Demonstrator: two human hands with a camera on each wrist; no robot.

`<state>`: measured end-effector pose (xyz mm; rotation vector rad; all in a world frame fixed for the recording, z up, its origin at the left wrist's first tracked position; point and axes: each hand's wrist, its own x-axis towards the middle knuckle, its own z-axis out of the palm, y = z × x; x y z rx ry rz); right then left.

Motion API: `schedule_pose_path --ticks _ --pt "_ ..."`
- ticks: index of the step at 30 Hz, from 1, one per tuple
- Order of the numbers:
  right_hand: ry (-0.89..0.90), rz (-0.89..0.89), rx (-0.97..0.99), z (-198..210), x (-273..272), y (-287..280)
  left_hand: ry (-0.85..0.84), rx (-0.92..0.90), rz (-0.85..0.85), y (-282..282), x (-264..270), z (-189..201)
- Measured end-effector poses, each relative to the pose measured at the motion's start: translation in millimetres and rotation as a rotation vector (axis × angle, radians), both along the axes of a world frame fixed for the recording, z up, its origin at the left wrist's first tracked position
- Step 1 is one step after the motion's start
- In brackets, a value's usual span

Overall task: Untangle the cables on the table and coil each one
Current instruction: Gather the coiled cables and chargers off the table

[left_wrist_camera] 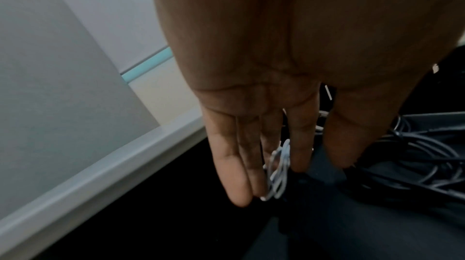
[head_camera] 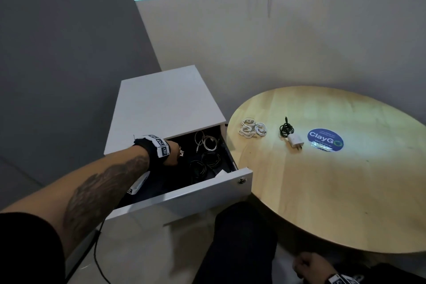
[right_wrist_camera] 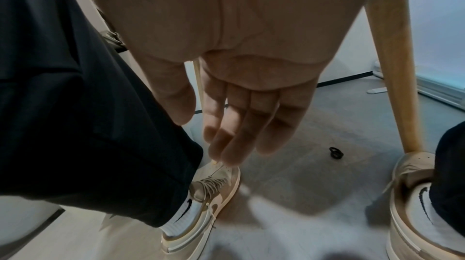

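Observation:
My left hand (head_camera: 173, 153) reaches into the open drawer (head_camera: 184, 198) of a white cabinet. In the left wrist view its fingers (left_wrist_camera: 251, 155) are straight, and a small white cable coil (left_wrist_camera: 278, 173) shows between them; whether they pinch it is unclear. The drawer holds pale coiled cables (head_camera: 206, 142) and black coiled cables (head_camera: 207, 161). On the round wooden table (head_camera: 334, 191) lie white coiled cables (head_camera: 252, 128) and a black cable (head_camera: 287, 129) with a white charger plug (head_camera: 295, 142). My right hand (head_camera: 309, 265) hangs empty below the table edge, fingers (right_wrist_camera: 239, 125) relaxed.
A blue ClayGo sticker (head_camera: 325, 138) is on the tabletop. A white marker-tagged device (head_camera: 138, 185) lies in the drawer's near left corner. Under the table are a wooden leg (right_wrist_camera: 392, 65), a small black object (right_wrist_camera: 336, 153) on the floor, and my shoes (right_wrist_camera: 208, 200).

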<state>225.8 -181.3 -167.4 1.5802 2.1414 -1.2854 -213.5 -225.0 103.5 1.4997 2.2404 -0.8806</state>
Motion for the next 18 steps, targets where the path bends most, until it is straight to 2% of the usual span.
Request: schedule_pose_path --ticks 5,8,11,13,18 --pt "-0.004 0.007 0.012 -0.4 3.0 -1.1 0.045 -0.067 -0.052 4.4 17.6 -11.4" --pt "0.011 -0.002 0.011 0.0 3.4 -2.1 -0.003 -0.155 -0.088 8.0 20.9 -14.3" --pt "0.008 -0.009 -0.005 4.7 -0.3 -3.0 -0.008 -0.002 -0.073 19.1 25.4 -0.8" --pt "0.003 -0.009 -0.021 4.2 -2.2 -4.6 -0.069 0.117 -0.068 35.5 38.0 13.2" --pt "0.024 -0.034 -0.038 -1.1 -3.0 -6.5 -0.182 0.355 -0.169 106.7 99.3 49.2"
